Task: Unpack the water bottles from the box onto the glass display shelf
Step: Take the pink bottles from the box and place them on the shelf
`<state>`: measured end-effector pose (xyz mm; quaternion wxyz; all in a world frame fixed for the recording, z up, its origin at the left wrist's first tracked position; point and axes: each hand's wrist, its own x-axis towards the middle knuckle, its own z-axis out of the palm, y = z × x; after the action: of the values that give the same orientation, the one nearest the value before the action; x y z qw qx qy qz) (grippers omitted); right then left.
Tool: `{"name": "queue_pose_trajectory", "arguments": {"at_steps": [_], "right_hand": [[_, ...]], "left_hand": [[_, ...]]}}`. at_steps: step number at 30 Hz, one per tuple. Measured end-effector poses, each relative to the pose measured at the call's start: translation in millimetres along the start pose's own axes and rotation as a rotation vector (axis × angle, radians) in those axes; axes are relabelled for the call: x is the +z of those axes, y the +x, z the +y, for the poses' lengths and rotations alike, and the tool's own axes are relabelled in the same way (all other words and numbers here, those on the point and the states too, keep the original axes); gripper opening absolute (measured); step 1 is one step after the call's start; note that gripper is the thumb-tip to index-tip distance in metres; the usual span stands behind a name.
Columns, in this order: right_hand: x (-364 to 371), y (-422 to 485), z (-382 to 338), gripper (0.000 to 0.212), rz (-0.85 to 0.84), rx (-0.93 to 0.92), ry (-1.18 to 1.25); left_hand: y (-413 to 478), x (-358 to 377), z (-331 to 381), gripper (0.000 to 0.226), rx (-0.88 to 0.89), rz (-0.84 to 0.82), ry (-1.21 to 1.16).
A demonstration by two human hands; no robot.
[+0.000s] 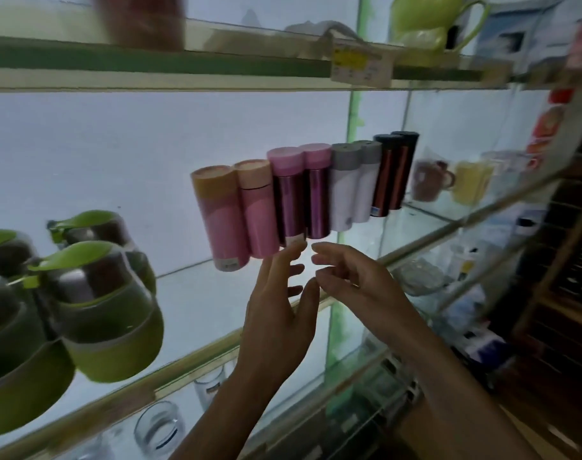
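Observation:
Several slim water bottles stand upright in a row on the glass shelf (196, 313): two pale pink ones (223, 220), two shiny purple ones with pink caps (289, 197), two white ones with grey caps (342, 197) and two dark copper ones with black caps (387, 177). My left hand (279, 310) reaches up with fingers spread, fingertips just below the base of a purple bottle. My right hand (352, 277) hovers beside it, fingers loosely bent, holding nothing. The box is out of view.
Green teapots (107, 293) crowd the shelf's left end. Mugs (429, 180) stand on the right section. An upper glass shelf (183, 61) carries a green pitcher (425, 18) and a price label (359, 66). Glass jars (160, 426) sit on the shelf below.

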<state>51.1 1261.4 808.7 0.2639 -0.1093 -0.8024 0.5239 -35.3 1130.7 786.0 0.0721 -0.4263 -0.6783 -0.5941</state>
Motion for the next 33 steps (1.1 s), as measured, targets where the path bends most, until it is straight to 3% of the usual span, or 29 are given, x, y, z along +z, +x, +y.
{"name": "queue_pose_trajectory", "arguments": {"at_steps": [14,24,33], "right_hand": [[-19.5,-93.1,42.8,0.037,0.330,0.348,-0.115],[-15.6,-164.8,101.0,0.040,0.383,0.638,-0.124],[-21.2,-223.4,181.8,0.040,0.415,0.848,-0.041]], "left_hand": [[-34.2,73.3,-35.9,0.043,-0.075,-0.459,-0.203],[-105.3,123.2,-75.6,0.047,-0.155,-0.790,-0.169],[-165.3,174.0,-114.7,0.044,-0.235,-0.965,-0.088]]}}
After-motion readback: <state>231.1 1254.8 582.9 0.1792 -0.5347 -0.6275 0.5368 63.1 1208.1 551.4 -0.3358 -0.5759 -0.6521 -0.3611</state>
